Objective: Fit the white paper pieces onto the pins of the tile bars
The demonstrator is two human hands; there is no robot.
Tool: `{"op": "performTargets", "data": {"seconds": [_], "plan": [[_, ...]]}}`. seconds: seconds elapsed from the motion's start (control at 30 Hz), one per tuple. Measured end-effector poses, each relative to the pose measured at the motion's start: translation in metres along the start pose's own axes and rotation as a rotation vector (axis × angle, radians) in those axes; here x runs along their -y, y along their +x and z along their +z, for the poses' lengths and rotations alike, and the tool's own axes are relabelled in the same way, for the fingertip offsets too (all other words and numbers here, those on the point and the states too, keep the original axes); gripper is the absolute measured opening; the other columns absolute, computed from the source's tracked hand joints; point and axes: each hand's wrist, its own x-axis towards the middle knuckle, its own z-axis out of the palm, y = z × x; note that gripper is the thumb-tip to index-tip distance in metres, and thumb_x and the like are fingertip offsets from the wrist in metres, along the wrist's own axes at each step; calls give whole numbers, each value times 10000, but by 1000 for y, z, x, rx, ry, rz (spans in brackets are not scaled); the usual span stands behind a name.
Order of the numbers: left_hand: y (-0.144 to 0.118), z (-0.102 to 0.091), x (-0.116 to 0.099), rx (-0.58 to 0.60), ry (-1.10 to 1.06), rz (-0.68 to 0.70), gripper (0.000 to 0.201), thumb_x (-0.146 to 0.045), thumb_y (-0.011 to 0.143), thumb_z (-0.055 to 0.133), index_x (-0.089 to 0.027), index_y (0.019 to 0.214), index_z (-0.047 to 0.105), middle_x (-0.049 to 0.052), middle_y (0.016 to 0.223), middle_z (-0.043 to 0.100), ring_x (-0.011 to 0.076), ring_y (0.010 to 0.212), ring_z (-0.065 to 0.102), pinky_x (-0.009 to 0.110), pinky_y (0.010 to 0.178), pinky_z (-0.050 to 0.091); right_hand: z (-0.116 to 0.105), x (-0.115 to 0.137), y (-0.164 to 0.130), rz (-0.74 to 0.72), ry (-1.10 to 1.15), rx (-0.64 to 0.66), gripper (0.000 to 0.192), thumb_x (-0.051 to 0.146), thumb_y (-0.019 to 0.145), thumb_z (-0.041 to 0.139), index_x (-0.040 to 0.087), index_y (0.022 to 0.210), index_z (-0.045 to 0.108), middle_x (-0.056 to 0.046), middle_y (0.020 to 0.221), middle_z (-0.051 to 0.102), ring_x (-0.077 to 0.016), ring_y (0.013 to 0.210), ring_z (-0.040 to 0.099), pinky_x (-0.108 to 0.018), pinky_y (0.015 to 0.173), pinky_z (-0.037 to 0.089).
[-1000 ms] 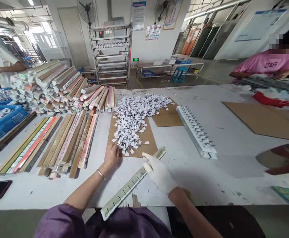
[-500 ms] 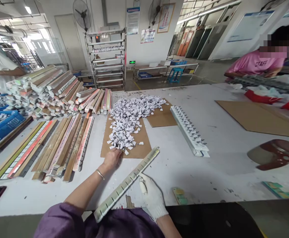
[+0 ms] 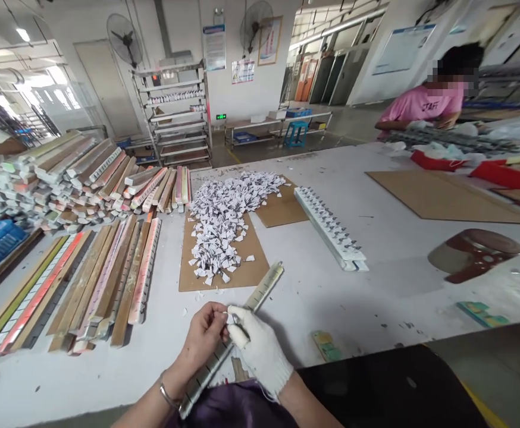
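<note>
A long slotted strip (image 3: 260, 294) lies slanted on the white table (image 3: 376, 279), its near end over my lap. My bare left hand (image 3: 204, 336) pinches a small white paper piece above the strip's middle. My right hand (image 3: 257, 348), in a white knit glove, meets the left fingertips there and rests on the strip. Just beyond them a heap of small white printed paper pieces (image 3: 224, 220) covers a brown cardboard sheet (image 3: 251, 267).
Stacks of long coloured strips (image 3: 85, 178) and flat rows of them (image 3: 85, 279) fill the left. A white filled strip (image 3: 331, 229) lies to the right, then a dark red stool seat (image 3: 474, 252), more cardboard (image 3: 442, 196) and a person in pink (image 3: 425, 104) at the far right.
My left hand came back from the edge of the paper heap with a piece and joined the gloved right hand over the strip. The view has shifted to the right.
</note>
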Motion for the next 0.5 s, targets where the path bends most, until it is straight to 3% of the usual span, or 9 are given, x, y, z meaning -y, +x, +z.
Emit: {"op": "performTargets", "data": {"seconds": [0.13,0.27,0.37,0.5], "plan": [[-14,-2,-12,-37,45,138,351,-487,906,658,-181,1069,604,-45,713,586,124,654,603,273,680,508,-7,17,-9,97,107,49,305,291,918,513,229,1174,667,-22,925,770,-167,736,722,-272,687,599],[-21,5,-16,-17,38,98,350,-512,915,643,-180,1025,622,-40,684,579,120,615,579,265,633,494,-15,15,-18,-98,-194,-44,363,269,942,509,224,1279,637,-81,1149,739,-226,1008,711,-361,898,581],[-20,9,-16,32,2,43,360,-524,939,606,-188,1067,615,-39,675,573,125,591,575,272,618,499,-18,2,-22,-191,-384,10,342,234,971,455,210,1248,654,-98,1114,746,-248,1003,715,-375,866,580],[-13,9,-18,102,292,281,282,-441,969,593,-190,1027,709,64,912,656,179,840,630,313,777,510,-24,-13,-26,-129,-332,5,327,258,1005,420,191,1232,647,-74,1044,759,-204,926,722,-308,824,562]]}}
